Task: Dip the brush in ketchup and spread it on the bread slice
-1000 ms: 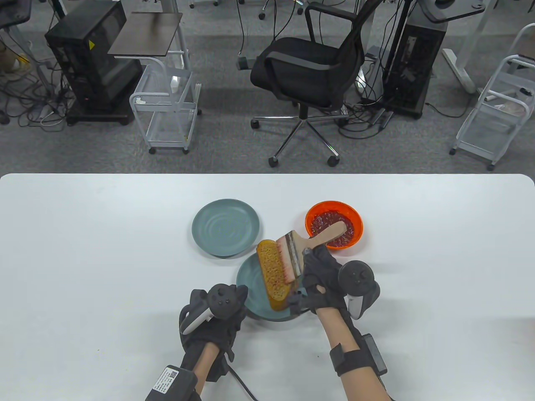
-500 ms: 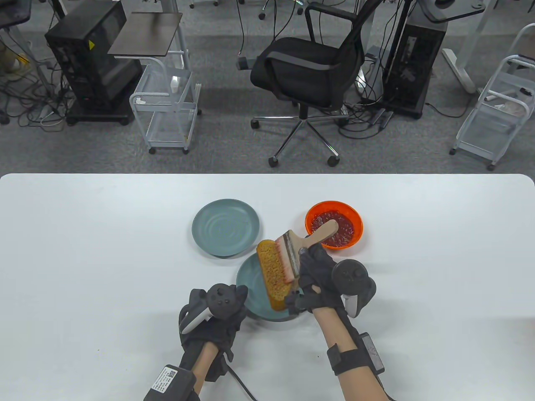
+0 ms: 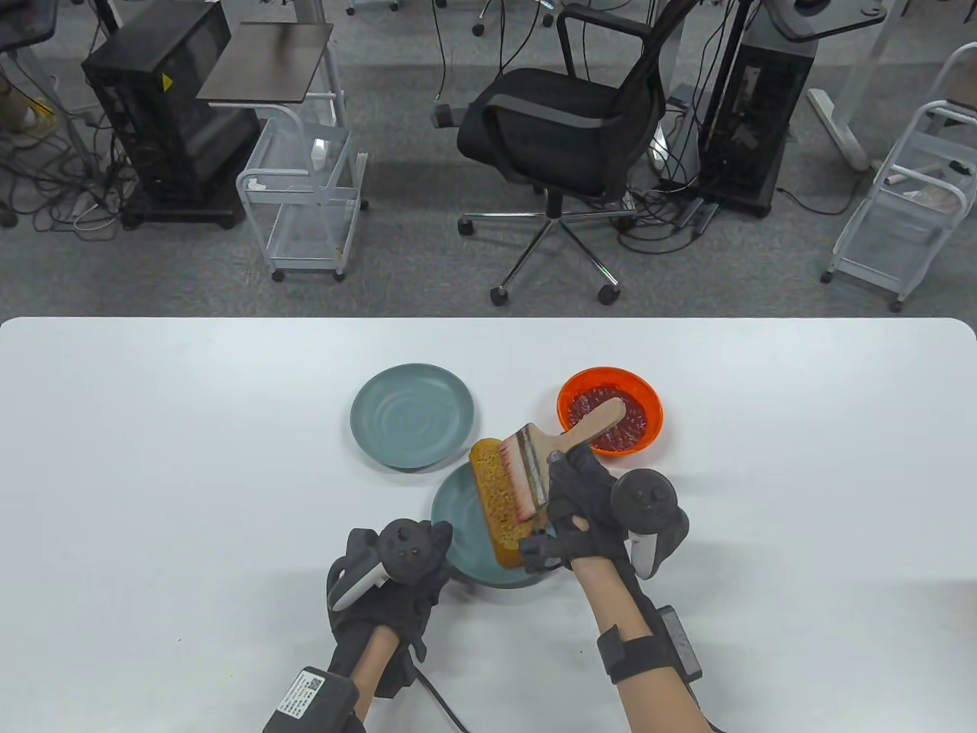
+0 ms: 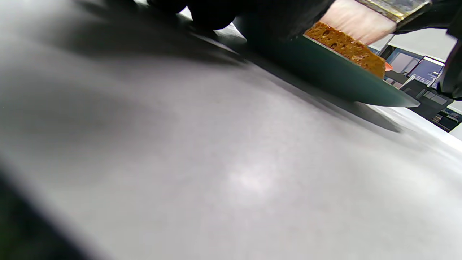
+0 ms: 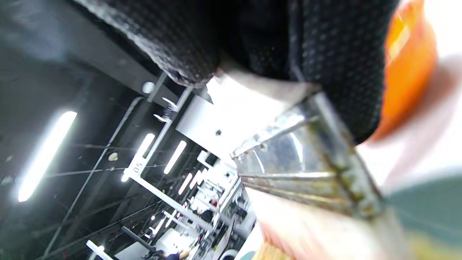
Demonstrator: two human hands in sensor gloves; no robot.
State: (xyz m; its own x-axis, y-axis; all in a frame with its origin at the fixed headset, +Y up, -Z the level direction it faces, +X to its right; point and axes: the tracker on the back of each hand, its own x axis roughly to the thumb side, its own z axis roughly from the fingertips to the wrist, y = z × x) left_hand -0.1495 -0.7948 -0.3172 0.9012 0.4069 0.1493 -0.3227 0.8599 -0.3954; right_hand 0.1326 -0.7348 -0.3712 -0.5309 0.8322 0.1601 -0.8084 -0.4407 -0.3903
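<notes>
A golden bread slice lies on a teal plate near the table's front middle. My right hand grips a wide wooden brush with a metal ferrule. Its red-tipped bristles rest on the slice's right side. The brush handle points toward an orange bowl of ketchup behind the plate. My left hand holds the plate's left rim. In the left wrist view the bread and the plate show from the side.
A second, bare teal plate sits to the left of the ketchup bowl. An office chair, wire carts and computer towers stand on the floor beyond the table's far edge.
The brush has shifted slightly left across the bread, its handle swinging a little leftward. The right hand has moved with it. The left hand, plate and bread have not moved.
</notes>
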